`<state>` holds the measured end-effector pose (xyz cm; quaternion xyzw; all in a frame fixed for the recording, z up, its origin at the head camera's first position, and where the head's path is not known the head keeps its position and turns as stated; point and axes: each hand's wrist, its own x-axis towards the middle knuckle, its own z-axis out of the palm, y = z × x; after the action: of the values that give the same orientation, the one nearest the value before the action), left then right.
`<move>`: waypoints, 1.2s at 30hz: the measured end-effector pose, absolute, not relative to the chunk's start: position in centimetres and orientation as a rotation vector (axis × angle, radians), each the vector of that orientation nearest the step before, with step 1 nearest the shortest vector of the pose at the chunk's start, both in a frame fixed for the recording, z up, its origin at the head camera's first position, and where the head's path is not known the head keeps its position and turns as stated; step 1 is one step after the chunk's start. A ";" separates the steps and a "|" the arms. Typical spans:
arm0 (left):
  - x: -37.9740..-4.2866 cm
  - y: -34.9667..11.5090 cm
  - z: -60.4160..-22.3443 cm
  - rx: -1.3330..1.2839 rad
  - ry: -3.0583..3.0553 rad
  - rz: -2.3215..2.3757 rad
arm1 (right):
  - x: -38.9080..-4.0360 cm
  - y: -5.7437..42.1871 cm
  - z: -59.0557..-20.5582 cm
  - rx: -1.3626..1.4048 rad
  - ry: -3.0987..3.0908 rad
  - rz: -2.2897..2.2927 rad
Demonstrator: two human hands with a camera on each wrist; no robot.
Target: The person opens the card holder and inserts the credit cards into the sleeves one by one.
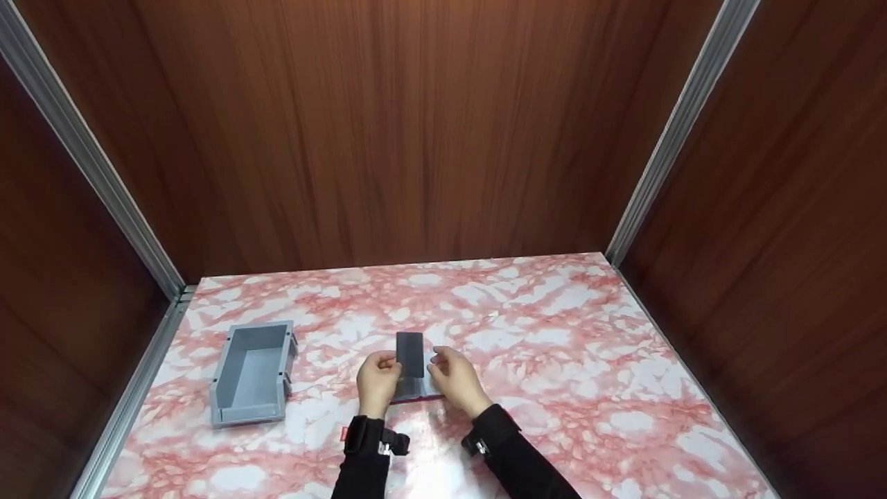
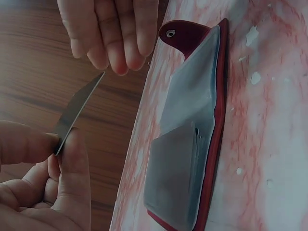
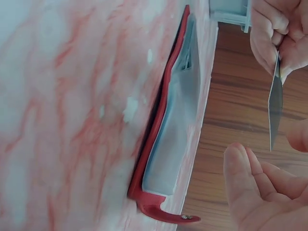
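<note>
A dark, thin card (image 1: 409, 355) is pinched at one end between the thumb and fingers of my left hand (image 1: 378, 378), raised over a card holder. My right hand (image 1: 454, 378) is beside the card's other edge, its fingers loosely bent with nothing between them. Below both hands the red card holder (image 2: 219, 110) lies spread on the table, with clear plastic sleeves (image 2: 192, 91) and a snap strap (image 2: 185, 36) at one end. Several sleeves are stacked on one side in the left wrist view. The card (image 3: 275, 103) appears nearly edge-on in the right wrist view.
A grey plastic bin (image 1: 253, 378) stands on the table to the left of my hands. The tabletop (image 1: 568, 360) has a red and white marbled pattern. Brown wood-grain panels (image 1: 388, 138) with metal edge rails (image 1: 682, 132) enclose it at the back and sides.
</note>
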<state>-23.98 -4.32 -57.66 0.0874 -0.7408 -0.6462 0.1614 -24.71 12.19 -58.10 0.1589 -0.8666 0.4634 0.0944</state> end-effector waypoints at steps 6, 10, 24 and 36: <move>-23.7 -3.6 -58.0 0.235 -2.119 -1.878 | -25.1 11.9 -58.0 0.409 -2.567 1.493; -23.7 -3.2 -58.3 0.215 -2.145 -1.874 | -25.2 11.8 -58.0 0.359 -2.572 1.532; -23.5 -2.4 -58.3 0.189 -2.227 -1.827 | -25.7 11.6 -57.7 0.259 -2.558 1.449; -23.8 -3.6 -58.3 0.191 -2.222 -1.749 | -26.0 11.8 -57.6 0.275 -2.528 1.452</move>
<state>-23.80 -3.62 -58.33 0.0668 -0.7747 -0.6098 0.1531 -26.00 11.85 -57.55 0.0932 -0.8583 0.4932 0.1065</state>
